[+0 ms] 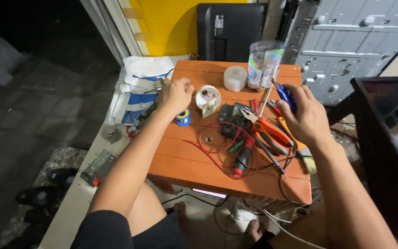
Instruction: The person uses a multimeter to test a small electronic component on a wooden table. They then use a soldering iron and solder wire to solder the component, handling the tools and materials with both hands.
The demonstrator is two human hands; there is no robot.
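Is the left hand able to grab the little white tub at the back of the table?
Probably yes. The left hand rests near the table's left edge, and the white tub stands a short way behind it, with only bare wood between. The round white case sits off to the side.

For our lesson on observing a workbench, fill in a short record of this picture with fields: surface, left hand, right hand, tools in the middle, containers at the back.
surface: small orange slatted table
left hand: left hand closed, knuckles up, just above a solder spool; what it grips is hidden
right hand: right hand holds blue-handled pliers
tools in the middle: orange-handled pliers, multimeter with red probe lead, paintbrush
containers at the back: clear plastic cup, white round tub
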